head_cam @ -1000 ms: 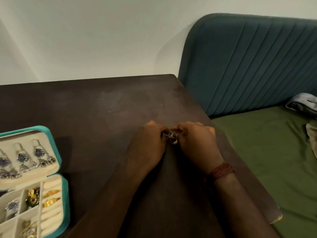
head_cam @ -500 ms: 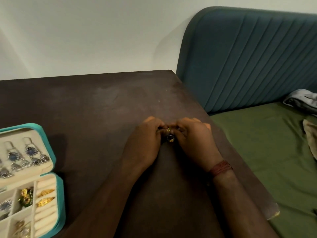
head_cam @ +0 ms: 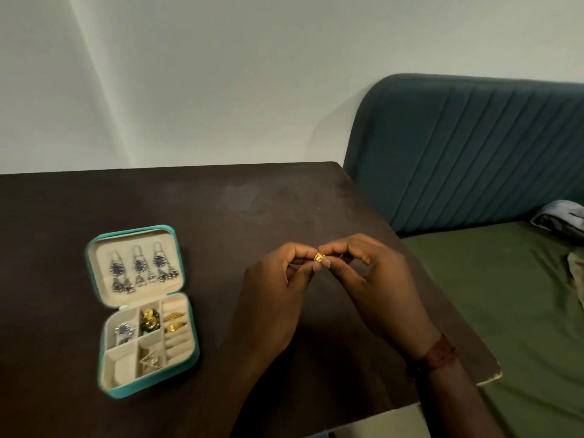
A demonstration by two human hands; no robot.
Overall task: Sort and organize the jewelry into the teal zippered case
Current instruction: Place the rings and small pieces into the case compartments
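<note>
A small gold ring [head_cam: 319, 257] is pinched between the fingertips of my left hand [head_cam: 275, 295] and my right hand [head_cam: 369, 279], raised a little over the dark table [head_cam: 221, 216]. To the left lies the teal zippered case [head_cam: 143, 311], open flat. Its lid holds three blue and silver drop earrings [head_cam: 139, 270]. Its lower tray has cream compartments with a blue piece, green and gold earrings [head_cam: 148, 320], and two gold rings [head_cam: 173, 322] in the ring rolls. Whether another ring is hidden in my fingers I cannot tell.
The table's right edge [head_cam: 442, 298] borders a bed with a green sheet [head_cam: 512, 311] and a teal padded headboard [head_cam: 474, 153]. Grey cloth [head_cam: 559, 216] lies on the bed at the far right. A pale wall stands behind the table.
Both hands have risen off the table with a gold ring held between the fingertips. The view has shifted so the whole case now shows at the left.
</note>
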